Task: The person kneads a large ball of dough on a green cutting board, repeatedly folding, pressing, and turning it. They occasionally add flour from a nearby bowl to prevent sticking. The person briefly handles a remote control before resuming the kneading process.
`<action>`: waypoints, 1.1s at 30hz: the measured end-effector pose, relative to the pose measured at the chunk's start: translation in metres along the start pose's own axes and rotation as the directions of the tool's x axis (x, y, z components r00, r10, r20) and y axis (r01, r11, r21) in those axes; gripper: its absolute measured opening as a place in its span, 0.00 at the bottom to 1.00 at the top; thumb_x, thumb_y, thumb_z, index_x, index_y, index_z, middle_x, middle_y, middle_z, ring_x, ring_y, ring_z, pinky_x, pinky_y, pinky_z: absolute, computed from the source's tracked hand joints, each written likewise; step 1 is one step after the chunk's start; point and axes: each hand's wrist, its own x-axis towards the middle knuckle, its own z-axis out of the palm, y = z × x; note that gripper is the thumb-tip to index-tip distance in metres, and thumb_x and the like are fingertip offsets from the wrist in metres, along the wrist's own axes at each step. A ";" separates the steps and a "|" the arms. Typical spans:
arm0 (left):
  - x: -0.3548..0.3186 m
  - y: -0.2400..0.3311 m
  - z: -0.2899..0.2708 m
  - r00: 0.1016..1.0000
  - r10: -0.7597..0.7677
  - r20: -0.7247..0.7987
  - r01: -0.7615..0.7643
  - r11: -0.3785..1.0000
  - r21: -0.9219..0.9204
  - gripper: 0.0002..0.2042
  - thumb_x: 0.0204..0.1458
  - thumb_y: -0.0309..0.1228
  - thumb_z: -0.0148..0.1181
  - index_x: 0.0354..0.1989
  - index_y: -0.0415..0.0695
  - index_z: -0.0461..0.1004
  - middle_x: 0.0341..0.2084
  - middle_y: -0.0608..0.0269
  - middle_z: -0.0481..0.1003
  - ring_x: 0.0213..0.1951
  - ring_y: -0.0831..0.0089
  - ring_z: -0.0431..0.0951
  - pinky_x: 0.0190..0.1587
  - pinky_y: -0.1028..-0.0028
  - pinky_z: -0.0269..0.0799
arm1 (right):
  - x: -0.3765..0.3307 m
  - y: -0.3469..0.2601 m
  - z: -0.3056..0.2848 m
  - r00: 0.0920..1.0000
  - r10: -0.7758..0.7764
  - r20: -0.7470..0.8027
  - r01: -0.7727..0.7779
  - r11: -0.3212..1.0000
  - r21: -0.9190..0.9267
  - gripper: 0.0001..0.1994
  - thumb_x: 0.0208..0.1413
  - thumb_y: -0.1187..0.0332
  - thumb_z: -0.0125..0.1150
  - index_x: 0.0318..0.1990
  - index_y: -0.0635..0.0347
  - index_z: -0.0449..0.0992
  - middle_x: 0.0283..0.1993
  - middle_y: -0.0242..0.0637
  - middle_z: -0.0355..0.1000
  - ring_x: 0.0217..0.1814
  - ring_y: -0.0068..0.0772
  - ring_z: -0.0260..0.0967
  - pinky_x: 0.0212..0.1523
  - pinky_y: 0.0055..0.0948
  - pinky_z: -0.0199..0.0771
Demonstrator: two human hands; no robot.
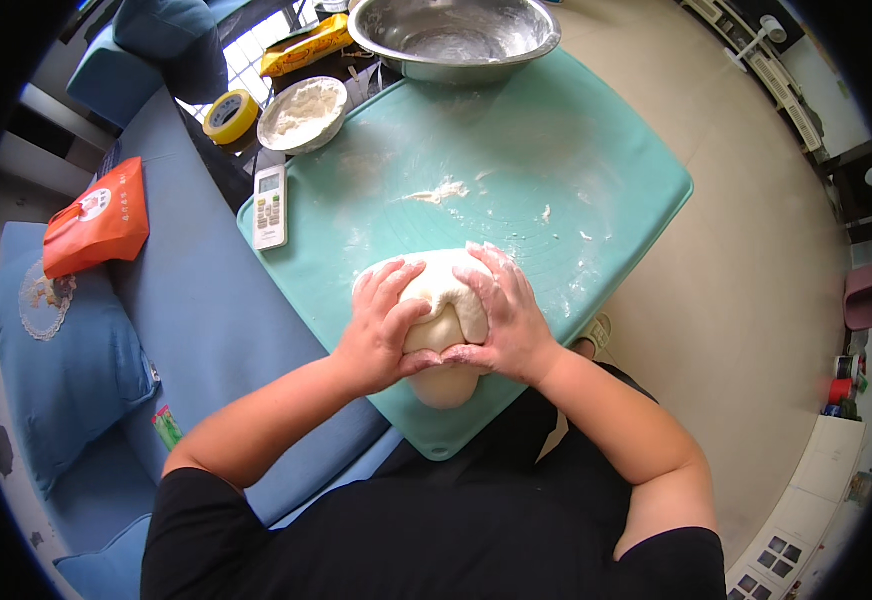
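Observation:
A large lump of white dough (444, 388) lies at the near part of a green board (516, 140) dusted with flour. My left hand (384, 320) grips its left side, fingers curled over the top. On the other side my right hand (508, 318) clasps it in the same way, with floury fingertips. Both thumbs press into the folded middle of the dough, and part of it bulges out below my palms toward me. Loose flour (439, 193) is smeared across the board beyond the dough.
A steel basin (426, 68) stands at the board's far edge. To its left are a bowl of flour (303, 115), yellow tape (230, 117) and a yellow packet (306, 48). A white remote control (270, 208) lies on the left edge. An orange bag (101, 220) rests on the blue sofa (186, 270).

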 end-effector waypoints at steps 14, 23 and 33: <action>0.148 -0.112 0.045 0.832 -0.543 0.110 0.447 0.775 0.447 0.26 0.50 0.56 0.50 0.45 0.47 0.69 0.40 0.54 0.74 0.43 0.55 0.73 0.45 0.62 0.67 | 0.114 0.107 0.028 0.899 0.429 -0.083 -0.425 0.815 -0.394 0.23 0.51 0.59 0.56 0.53 0.55 0.61 0.47 0.45 0.66 0.53 0.46 0.62 0.51 0.41 0.63; 0.106 -0.050 -0.032 0.752 -0.560 0.348 0.646 0.732 -0.218 0.27 0.48 0.46 0.59 0.54 0.45 0.66 0.31 0.55 0.74 0.41 0.65 0.73 0.45 0.74 0.68 | 0.072 0.045 -0.053 0.810 0.496 0.312 -0.585 0.660 0.472 0.39 0.42 0.47 0.63 0.60 0.57 0.59 0.52 0.50 0.64 0.55 0.46 0.62 0.57 0.35 0.61; 0.005 0.013 -0.002 0.952 -0.062 0.301 -0.040 0.946 0.321 0.53 0.22 0.67 0.63 0.62 0.53 0.58 0.62 0.43 0.51 0.63 0.41 0.49 0.57 0.36 0.43 | -0.022 0.004 0.002 0.988 0.088 0.129 -0.041 0.944 -0.328 0.51 0.34 0.39 0.65 0.66 0.42 0.45 0.68 0.50 0.38 0.70 0.63 0.32 0.66 0.60 0.31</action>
